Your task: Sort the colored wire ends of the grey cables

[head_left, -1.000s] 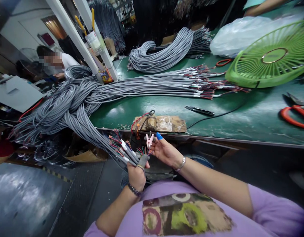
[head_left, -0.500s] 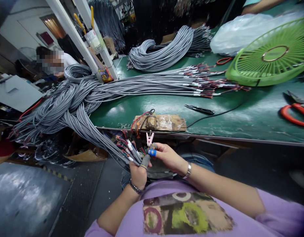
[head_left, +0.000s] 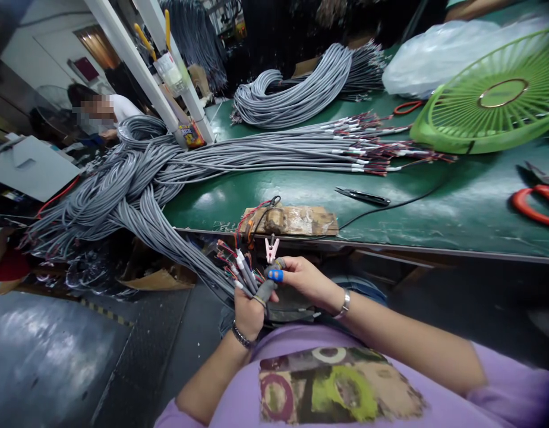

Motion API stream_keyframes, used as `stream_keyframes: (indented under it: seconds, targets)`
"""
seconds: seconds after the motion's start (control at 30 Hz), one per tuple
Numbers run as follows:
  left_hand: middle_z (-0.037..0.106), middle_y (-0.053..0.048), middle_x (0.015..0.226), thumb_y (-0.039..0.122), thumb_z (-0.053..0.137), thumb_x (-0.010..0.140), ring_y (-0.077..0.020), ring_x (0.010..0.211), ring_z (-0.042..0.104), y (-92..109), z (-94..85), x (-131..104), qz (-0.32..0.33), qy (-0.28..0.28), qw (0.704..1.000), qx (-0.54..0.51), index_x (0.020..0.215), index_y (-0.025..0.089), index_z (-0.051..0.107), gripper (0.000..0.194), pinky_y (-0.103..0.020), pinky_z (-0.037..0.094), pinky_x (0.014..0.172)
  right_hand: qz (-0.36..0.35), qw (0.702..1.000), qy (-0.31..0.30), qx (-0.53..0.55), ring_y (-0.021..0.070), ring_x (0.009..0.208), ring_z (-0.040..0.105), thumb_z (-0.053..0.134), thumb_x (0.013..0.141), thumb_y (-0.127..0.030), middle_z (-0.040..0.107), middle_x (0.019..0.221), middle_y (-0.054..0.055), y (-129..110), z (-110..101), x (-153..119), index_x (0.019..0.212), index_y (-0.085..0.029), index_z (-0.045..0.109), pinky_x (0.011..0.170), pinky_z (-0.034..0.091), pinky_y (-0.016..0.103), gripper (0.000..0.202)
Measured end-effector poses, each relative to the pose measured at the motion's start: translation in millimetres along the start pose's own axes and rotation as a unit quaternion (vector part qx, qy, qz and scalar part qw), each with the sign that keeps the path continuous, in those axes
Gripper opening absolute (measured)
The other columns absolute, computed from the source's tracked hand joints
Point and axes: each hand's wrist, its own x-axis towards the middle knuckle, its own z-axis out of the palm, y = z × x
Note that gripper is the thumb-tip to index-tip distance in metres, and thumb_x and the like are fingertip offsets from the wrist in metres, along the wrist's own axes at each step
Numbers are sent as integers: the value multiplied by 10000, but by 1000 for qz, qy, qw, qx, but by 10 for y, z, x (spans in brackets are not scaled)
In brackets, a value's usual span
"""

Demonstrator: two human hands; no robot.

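Note:
My left hand (head_left: pixel 251 306) is wrapped round the ends of several grey cables (head_left: pixel 244 272), whose thin coloured wires fan out above it. A grey finger cover sits on its thumb. My right hand (head_left: pixel 301 278), with a blue band on one finger, pinches close against the left thumb at the wire ends. What lies between the right fingertips is too small to make out. Just above the fingers a pink clothes peg (head_left: pixel 271 249) stands at the table edge, below a wooden block (head_left: pixel 303 220) with red and black leads.
Long grey cables (head_left: pixel 256 156) lie across the green table (head_left: pixel 212 205), and a coil (head_left: pixel 301 98) rests behind. Black snips (head_left: pixel 362 196), red-handled scissors (head_left: pixel 535 205) and a green fan (head_left: pixel 492 95) are to the right. Another person (head_left: pixel 96 113) sits at the far left.
The wire ends in my left hand have shifted slightly right and sit more upright. My right hand stays pinched at nearly the same spot. The whole view has moved a little.

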Motion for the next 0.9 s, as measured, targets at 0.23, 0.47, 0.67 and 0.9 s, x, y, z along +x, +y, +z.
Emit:
stream_keyframes:
  seconds: [0.23, 0.47, 0.67, 0.9]
  targets:
    - [608, -11, 491, 344, 672, 769, -128, 506, 542, -43, 16, 22, -13, 32, 999, -33, 495, 167, 629, 330, -259, 439, 578, -19, 999, 26, -3, 100, 566, 460, 767, 651, -467, 583, 582, -15, 60, -69, -31, 617, -152, 579, 580, 358, 247, 368]
    - [587, -5, 460, 314, 697, 727, -107, 466, 518, 7, 3, 70, -31, 27, 996, -81, 493, 156, 618, 292, -238, 403, 529, 12, 996, 27, 88, 90, 541, 442, 757, 655, -529, 548, 586, -20, 166, -205, 26, 669, -150, 612, 566, 392, 245, 406]
    - [552, 19, 437, 267, 725, 667, -82, 401, 470, 113, -23, 182, -69, -27, 987, -141, 577, 139, 635, 180, -215, 347, 452, 68, 972, 37, 220, 98, 579, 505, 619, 790, -573, 608, 711, 27, 140, -284, 265, 787, -151, 638, 552, 451, 229, 422]
    - [549, 11, 442, 300, 738, 634, -81, 391, 450, 142, 57, 259, -92, -40, 986, -133, 574, 135, 623, 210, -221, 337, 438, 34, 964, -3, 265, 105, 585, 521, 673, 763, -538, 593, 655, 18, 55, -152, 376, 750, -143, 653, 542, 451, 225, 395]
